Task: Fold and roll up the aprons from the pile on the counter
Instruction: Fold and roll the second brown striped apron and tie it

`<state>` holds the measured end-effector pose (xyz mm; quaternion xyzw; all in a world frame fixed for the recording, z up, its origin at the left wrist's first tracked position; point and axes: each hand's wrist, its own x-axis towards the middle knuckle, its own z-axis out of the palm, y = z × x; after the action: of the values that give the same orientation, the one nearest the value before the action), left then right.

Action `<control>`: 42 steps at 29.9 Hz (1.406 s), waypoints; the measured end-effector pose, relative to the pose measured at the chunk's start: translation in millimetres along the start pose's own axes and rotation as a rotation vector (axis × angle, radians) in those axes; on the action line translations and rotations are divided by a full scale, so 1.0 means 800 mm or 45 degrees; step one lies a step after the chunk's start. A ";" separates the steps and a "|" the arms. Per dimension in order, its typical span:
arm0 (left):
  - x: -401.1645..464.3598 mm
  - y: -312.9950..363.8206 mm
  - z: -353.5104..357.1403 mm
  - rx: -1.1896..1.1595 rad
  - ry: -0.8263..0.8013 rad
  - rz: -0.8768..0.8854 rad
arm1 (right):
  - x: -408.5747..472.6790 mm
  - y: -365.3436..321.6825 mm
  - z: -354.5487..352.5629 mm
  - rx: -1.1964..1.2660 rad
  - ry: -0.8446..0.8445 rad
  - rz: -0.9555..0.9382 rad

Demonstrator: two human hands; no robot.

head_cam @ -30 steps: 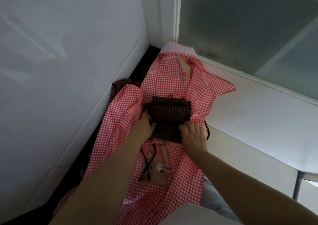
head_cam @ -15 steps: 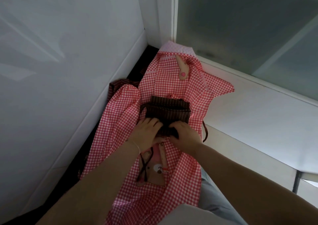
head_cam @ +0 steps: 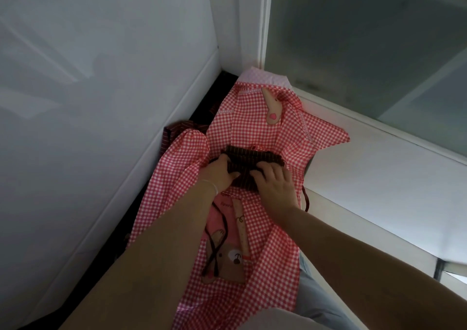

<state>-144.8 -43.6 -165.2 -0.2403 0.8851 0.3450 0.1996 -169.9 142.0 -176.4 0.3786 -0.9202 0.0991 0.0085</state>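
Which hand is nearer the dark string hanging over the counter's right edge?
Right. The right hand grips the brown striped apron just left of the string; the left hand holds the apron's far left end.

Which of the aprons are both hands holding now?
The dark brown striped apron, folded small; the left hand and right hand grip it. The red checked apron lies spread beneath.

Dim, soft picture — daylight seemingly from the right; edges bowed.
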 end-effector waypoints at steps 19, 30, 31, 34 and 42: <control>-0.064 0.045 0.010 -1.881 0.062 -0.633 | 0.043 -0.024 -0.005 0.329 -0.269 0.123; -0.109 0.051 -0.034 -2.007 0.264 0.043 | 0.033 -0.056 -0.115 1.343 -0.362 0.132; -0.118 0.056 -0.041 -2.052 0.191 0.089 | 0.034 -0.052 -0.124 1.401 -0.395 0.149; -0.146 0.070 -0.051 -2.138 0.030 0.085 | 0.031 -0.057 -0.151 1.666 -0.500 0.264; -0.188 0.105 -0.074 -2.274 0.189 0.133 | 0.029 -0.093 -0.180 1.360 -0.166 0.251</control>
<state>-82.5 12.4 -3.8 -0.2871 0.3075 0.8971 -0.1353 -142.6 101.3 -20.4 0.2475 -0.7716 0.5293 -0.2514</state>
